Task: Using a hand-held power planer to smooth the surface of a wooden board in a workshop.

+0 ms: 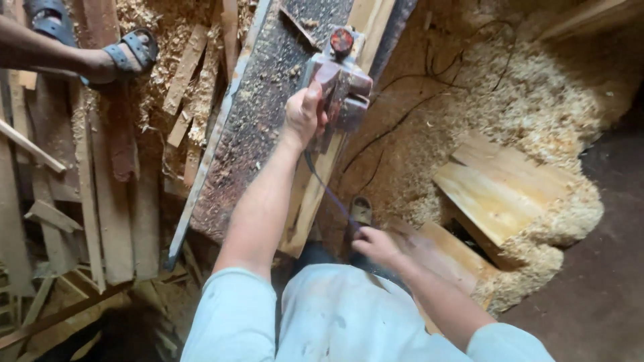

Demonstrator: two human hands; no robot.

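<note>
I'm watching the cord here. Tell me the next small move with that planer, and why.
Probably draw the cord clear with the right hand before pushing on. The left hand holds the planer on the pale board, and the cord trails back along that board.

1. The right hand [377, 245] is motion-blurred; whether its fingers grip the blue cord [332, 196] cannot be told.
2. The left hand [303, 114] covers the electric planer's [342, 84] handle.
3. Far left, another person's sandalled foot [124, 57] enters, the leg cut by the frame edge.
4. The dark workbench [258, 114] runs beyond the top edge, perhaps further.
</note>
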